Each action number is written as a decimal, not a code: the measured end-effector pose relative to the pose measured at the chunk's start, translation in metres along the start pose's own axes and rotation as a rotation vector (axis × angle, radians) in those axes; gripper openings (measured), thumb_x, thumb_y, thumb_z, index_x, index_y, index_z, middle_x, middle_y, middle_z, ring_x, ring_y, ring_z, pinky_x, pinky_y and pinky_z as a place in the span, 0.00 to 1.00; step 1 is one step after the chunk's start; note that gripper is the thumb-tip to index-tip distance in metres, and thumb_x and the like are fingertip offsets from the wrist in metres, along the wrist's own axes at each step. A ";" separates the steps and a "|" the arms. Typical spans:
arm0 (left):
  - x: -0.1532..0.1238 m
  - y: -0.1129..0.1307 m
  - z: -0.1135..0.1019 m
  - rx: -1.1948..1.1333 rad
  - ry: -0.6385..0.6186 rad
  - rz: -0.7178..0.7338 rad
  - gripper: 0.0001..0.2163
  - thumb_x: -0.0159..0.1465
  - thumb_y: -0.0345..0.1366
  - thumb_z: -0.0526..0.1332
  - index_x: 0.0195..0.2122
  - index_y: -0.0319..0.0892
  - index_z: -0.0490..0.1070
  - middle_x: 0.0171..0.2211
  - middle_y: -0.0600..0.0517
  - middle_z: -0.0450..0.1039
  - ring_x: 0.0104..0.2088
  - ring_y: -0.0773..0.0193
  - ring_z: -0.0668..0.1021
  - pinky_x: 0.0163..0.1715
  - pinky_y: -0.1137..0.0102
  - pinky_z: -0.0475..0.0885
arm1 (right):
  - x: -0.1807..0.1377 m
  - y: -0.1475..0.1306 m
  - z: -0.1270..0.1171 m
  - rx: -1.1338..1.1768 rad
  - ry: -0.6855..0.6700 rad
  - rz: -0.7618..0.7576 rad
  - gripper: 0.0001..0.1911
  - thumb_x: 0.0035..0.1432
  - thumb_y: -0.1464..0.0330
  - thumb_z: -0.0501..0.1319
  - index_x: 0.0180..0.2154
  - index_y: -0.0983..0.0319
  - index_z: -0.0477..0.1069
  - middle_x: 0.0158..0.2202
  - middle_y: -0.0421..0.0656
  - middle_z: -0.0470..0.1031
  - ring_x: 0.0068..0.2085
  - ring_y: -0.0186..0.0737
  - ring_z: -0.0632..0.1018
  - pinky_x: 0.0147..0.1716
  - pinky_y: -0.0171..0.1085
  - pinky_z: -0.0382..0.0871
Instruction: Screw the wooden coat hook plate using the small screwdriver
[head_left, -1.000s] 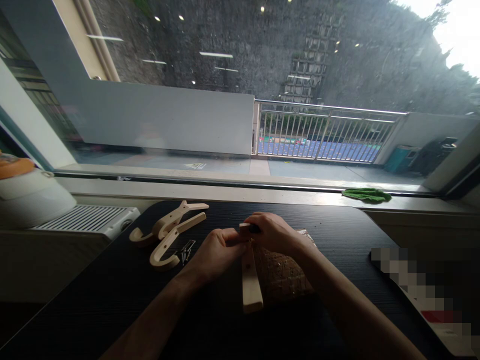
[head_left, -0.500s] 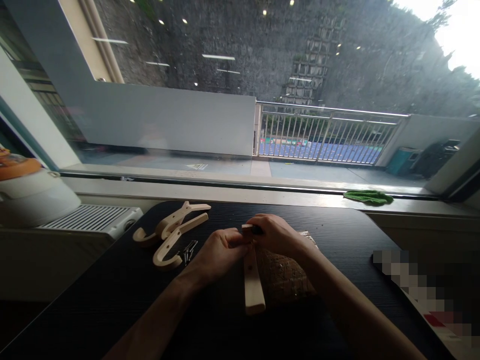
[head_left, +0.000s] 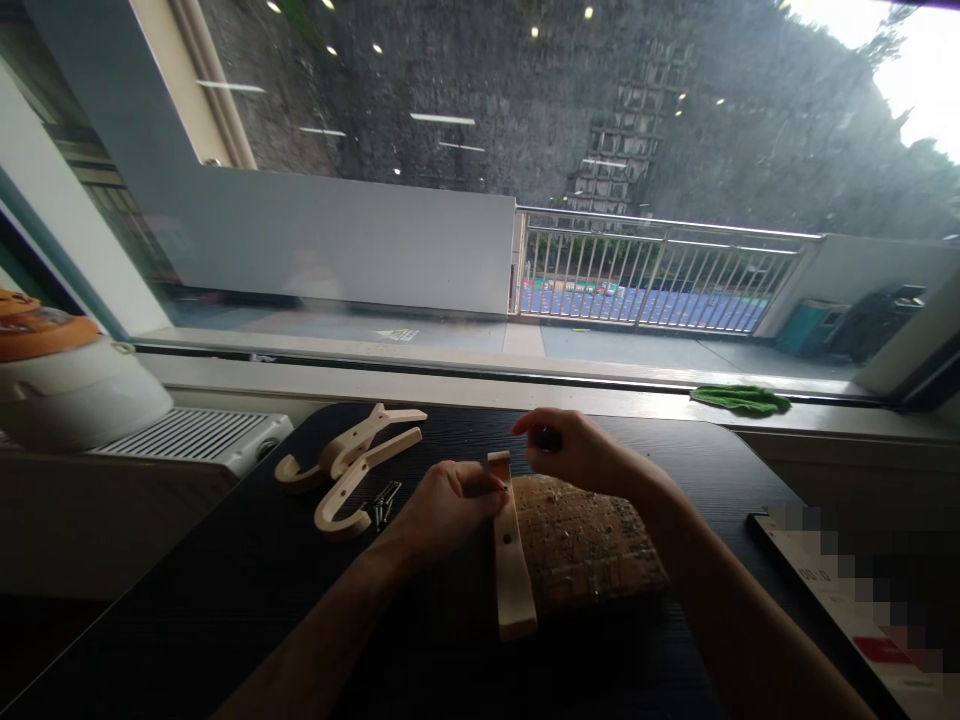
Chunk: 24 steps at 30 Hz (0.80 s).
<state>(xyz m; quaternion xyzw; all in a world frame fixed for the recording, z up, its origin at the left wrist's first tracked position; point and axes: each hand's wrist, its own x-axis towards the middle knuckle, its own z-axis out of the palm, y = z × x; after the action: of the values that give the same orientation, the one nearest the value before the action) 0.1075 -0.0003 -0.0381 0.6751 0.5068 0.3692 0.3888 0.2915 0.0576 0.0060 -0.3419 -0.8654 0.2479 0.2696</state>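
Note:
A pale wooden hook (head_left: 514,590) with dark holes stands out in the middle of the dark table, its curved end at the far side. My left hand (head_left: 442,508) is closed at its upper part, thumb and finger pinching there; whether they also pinch a screw I cannot tell. Just right of the hook's far end, my right hand (head_left: 581,452) is raised, fingers curled around a small dark object (head_left: 551,438) whose kind is hidden. Under and beside the hook lies a rough brown cork-like block (head_left: 592,545). Several metal screws (head_left: 384,505) lie left of my left hand.
More wooden hooks (head_left: 341,495) lie at the table's far left. A green cloth (head_left: 741,400) is on the windowsill. On the left, a white container with an orange top (head_left: 67,385) stands by a radiator (head_left: 187,440). A flat pale item (head_left: 817,590) lies at the right edge.
My right hand has moved off the hook's far end, up and to the right, with the dark object still in it. My left hand stays at the hook. More of the block shows.

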 end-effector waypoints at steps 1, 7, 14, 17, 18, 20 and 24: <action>0.000 -0.001 0.000 0.038 0.019 0.000 0.11 0.54 0.40 0.57 0.30 0.39 0.74 0.28 0.51 0.74 0.32 0.61 0.75 0.31 0.71 0.66 | -0.001 -0.004 -0.008 0.096 -0.021 0.002 0.13 0.50 0.70 0.54 0.40 0.61 0.67 0.32 0.41 0.70 0.29 0.31 0.68 0.27 0.31 0.60; 0.000 0.002 0.000 0.154 0.033 0.043 0.11 0.55 0.40 0.56 0.29 0.41 0.74 0.28 0.52 0.74 0.32 0.63 0.75 0.31 0.73 0.65 | -0.005 -0.029 -0.025 0.265 0.131 -0.029 0.13 0.56 0.63 0.50 0.35 0.64 0.67 0.30 0.42 0.69 0.30 0.31 0.69 0.28 0.32 0.62; -0.001 0.006 0.003 0.249 0.089 0.043 0.11 0.55 0.41 0.55 0.28 0.42 0.74 0.28 0.54 0.75 0.31 0.63 0.75 0.30 0.74 0.65 | -0.002 -0.026 -0.006 0.238 0.155 -0.011 0.15 0.56 0.59 0.51 0.36 0.63 0.65 0.25 0.40 0.69 0.24 0.30 0.70 0.23 0.31 0.61; -0.002 0.005 0.004 0.260 0.098 0.023 0.10 0.55 0.42 0.56 0.28 0.43 0.74 0.28 0.54 0.76 0.31 0.63 0.75 0.30 0.74 0.65 | -0.003 -0.024 -0.005 0.215 0.161 -0.018 0.14 0.56 0.59 0.51 0.36 0.63 0.64 0.25 0.40 0.69 0.24 0.30 0.70 0.22 0.31 0.62; -0.002 0.005 0.004 0.260 0.099 0.021 0.10 0.55 0.42 0.56 0.28 0.44 0.74 0.28 0.55 0.76 0.31 0.63 0.75 0.30 0.74 0.65 | -0.003 -0.024 -0.005 0.207 0.159 -0.021 0.14 0.56 0.59 0.51 0.36 0.62 0.64 0.25 0.40 0.69 0.24 0.30 0.70 0.22 0.31 0.62; -0.002 0.005 0.003 0.257 0.102 0.023 0.10 0.55 0.42 0.56 0.29 0.44 0.74 0.28 0.55 0.76 0.31 0.64 0.75 0.30 0.74 0.65 | -0.003 -0.023 -0.005 0.194 0.155 -0.026 0.14 0.56 0.59 0.50 0.36 0.63 0.64 0.25 0.40 0.70 0.24 0.30 0.70 0.22 0.31 0.62; -0.003 0.005 0.004 0.260 0.091 0.050 0.10 0.55 0.41 0.56 0.29 0.44 0.74 0.29 0.55 0.76 0.32 0.64 0.75 0.31 0.74 0.65 | -0.003 -0.023 -0.004 0.187 0.147 -0.020 0.14 0.57 0.59 0.50 0.36 0.63 0.64 0.25 0.41 0.70 0.24 0.30 0.70 0.22 0.31 0.62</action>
<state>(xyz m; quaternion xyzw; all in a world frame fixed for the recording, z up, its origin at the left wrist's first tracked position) 0.1121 -0.0042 -0.0357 0.7147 0.5506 0.3399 0.2654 0.2853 0.0419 0.0223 -0.3237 -0.8199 0.2989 0.3656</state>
